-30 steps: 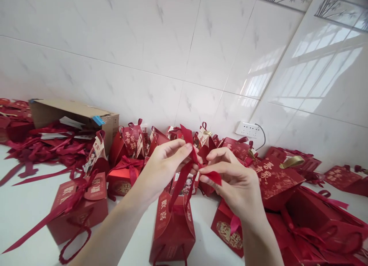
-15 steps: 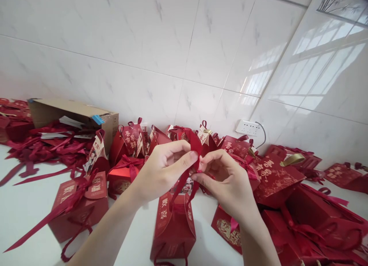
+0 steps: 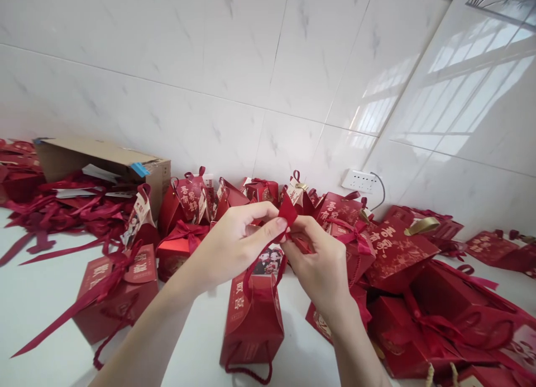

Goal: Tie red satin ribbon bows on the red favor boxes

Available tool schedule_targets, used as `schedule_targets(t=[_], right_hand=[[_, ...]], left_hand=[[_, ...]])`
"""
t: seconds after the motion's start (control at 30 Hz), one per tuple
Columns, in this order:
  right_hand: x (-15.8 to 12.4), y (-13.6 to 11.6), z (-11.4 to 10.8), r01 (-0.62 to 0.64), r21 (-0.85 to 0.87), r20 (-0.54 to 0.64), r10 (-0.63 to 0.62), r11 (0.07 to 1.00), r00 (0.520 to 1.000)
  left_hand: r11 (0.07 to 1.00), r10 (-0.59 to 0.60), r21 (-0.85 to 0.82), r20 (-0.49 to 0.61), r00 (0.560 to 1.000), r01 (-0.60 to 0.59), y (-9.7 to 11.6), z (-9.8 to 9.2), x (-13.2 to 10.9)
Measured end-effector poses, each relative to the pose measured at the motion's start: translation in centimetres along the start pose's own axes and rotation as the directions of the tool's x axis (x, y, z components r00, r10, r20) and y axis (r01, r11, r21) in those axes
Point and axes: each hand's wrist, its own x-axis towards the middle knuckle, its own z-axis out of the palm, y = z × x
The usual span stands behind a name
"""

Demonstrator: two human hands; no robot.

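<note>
Above a red gift box [image 3: 253, 325] with gold characters, my left hand [image 3: 240, 239] pinches a red ribbon [image 3: 287, 209] between thumb and fingertips. My right hand [image 3: 318, 258] is closed on the same ribbon just to the right, the fingertips of both hands almost meeting. From my hands the ribbon runs down in two strands to the top of the box, which stands upright on the white table with its rope handle drooping in front. A card with a cartoon couple [image 3: 269, 259] shows behind the ribbon strands.
At left stands a red box [image 3: 115, 292] with a tied ribbon. Behind it lies a cardboard carton [image 3: 104, 151] spilling loose ribbons [image 3: 79, 208]. Several red gift boxes [image 3: 402, 258] crowd the right side and the wall. A power strip [image 3: 360, 181] is at the wall.
My right hand has moved slightly left, closer to my left hand, and its fingers have closed in. The ribbon end above my fingers now sticks up less. The view has shifted slightly.
</note>
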Motion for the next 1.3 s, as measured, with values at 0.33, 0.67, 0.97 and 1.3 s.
schedule_targets(t=[0.33, 0.67, 0.97, 1.3], right_hand=[[0.2, -0.7, -2.3, -0.021, 0.329, 0.056, 0.002, 0.944, 0.998], [0.5, 0.0, -1.2, -0.248, 0.349, -0.27, 0.351, 0.904, 0.897], [-6.7, 4.8, -5.9, -0.549, 0.151, -0.295, 0.568, 0.822, 0.769], [-12.4, 7.4, -9.6, -0.639, -0.295, -0.212, 0.603, 0.711, 0.769]], left_hand=[[1.0, 0.026, 0.015, 0.023, 0.999, -0.026, -0.5, -0.2, 0.1], [0.944, -0.084, -0.33, -0.177, 0.981, 0.021, -2.5, 1.1, 0.2], [0.942, -0.331, -0.18, -0.649, 0.685, 0.284, -7.4, -1.6, -7.2], [0.288, -0.311, 0.784, -0.466, 0.828, 0.549, -8.1, -4.1, -13.3]])
